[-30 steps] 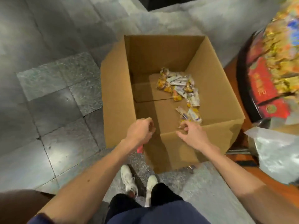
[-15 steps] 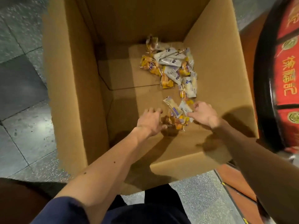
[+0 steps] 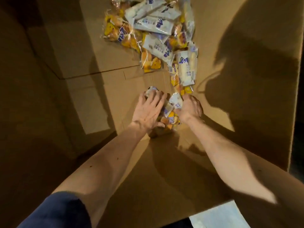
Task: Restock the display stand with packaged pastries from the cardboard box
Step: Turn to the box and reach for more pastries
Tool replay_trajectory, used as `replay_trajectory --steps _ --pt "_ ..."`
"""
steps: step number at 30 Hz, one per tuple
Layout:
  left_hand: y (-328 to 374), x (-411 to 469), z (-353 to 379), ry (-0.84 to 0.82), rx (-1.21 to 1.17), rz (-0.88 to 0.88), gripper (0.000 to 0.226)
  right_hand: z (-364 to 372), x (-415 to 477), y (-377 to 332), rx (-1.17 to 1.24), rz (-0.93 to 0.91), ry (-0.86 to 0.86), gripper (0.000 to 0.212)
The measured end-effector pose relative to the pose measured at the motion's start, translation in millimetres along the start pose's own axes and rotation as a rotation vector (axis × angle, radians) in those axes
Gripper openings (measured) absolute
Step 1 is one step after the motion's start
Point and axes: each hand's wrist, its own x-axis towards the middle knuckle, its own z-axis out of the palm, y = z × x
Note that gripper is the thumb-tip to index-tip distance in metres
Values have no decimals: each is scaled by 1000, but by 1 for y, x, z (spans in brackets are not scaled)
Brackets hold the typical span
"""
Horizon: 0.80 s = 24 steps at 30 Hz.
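Both my arms reach deep into the cardboard box (image 3: 246, 79). On its floor lies a heap of packaged pastries (image 3: 158, 38) in clear, white and yellow wrappers with purple print. My left hand (image 3: 148, 111) lies over a small wrapped pastry (image 3: 152, 90), fingers spread and curling around it. My right hand (image 3: 190, 107) grips the nearest white-and-yellow packets (image 3: 174, 109) from the right side. Those packets are bunched between my two hands. The display stand is out of view.
The box's tall walls (image 3: 41, 96) close in on the left, right and near sides. A strip of grey floor (image 3: 218, 216) shows past the near rim at the bottom right. Shadows of my arms fall on the right wall.
My head and arms have gone further down into the box. Both hands have closed in on the nearest packets, which they were only reaching for half a second ago.
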Motion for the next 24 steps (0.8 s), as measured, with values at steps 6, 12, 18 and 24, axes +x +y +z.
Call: replay_trajectory --steps 6,12,18,24 --pt "-15 -12 0 -74 21 -38 93 -11 -6 -2 -10 -198 128 31" --pt "-44 -29 1 -34 -203 -151 74 -45 11 -17 233 -237 352 31" --pt "-60 -38 1 58 -583 -396 58 -36 42 -44 360 -196 327 52" --pt "-81 -31 12 182 -1362 -775 56 -38 55 -57 392 28 244 106"
